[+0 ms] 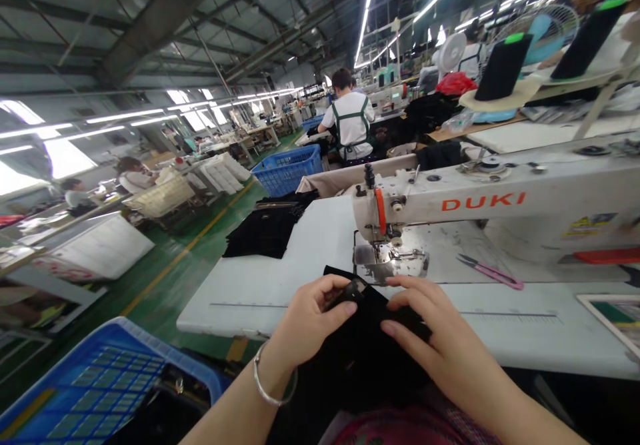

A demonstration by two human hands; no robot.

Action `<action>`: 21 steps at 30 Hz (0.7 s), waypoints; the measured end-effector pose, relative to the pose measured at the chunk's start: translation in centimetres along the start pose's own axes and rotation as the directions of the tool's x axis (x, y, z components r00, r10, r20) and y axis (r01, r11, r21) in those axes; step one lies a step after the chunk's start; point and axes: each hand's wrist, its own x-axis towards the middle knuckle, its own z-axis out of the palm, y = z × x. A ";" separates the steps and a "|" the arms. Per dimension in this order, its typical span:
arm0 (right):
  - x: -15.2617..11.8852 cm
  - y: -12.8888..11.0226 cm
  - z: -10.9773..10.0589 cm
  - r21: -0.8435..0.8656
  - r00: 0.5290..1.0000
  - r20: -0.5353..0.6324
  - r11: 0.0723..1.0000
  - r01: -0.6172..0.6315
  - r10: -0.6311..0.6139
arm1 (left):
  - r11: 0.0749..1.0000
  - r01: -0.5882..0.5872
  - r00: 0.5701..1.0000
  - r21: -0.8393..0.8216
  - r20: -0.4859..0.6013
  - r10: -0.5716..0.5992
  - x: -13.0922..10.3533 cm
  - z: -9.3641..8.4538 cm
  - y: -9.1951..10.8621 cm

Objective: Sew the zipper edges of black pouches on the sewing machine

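My left hand (315,312), a bangle at its wrist, pinches the top edge of a black fabric piece (360,342) between thumb and fingers. A small shiny dark part (355,289) shows at its fingertips; I cannot make out what it is. My right hand (425,318) lies over the fabric's right side, its thumb and fingers apart, with the fingertips at the cloth. Just beyond both hands is the needle area of a white sewing machine (480,198). The fabric's lower part falls toward my lap and blends into dark shadow.
Pink-handled thread snips (493,273) lie on the sewing table (240,298), right of the needle. A stack of black pieces (265,228) sits at its far left. A blue basket (115,338) stands at lower left. Ahead, a person (353,118) works near another blue basket (290,168).
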 end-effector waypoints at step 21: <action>-0.7 -2.2 -3.4 -0.030 0.996 0.014 0.996 -0.089 0.089 | 1.000 -0.023 0.980 0.012 -0.199 0.025 -1.8 2.1 0.9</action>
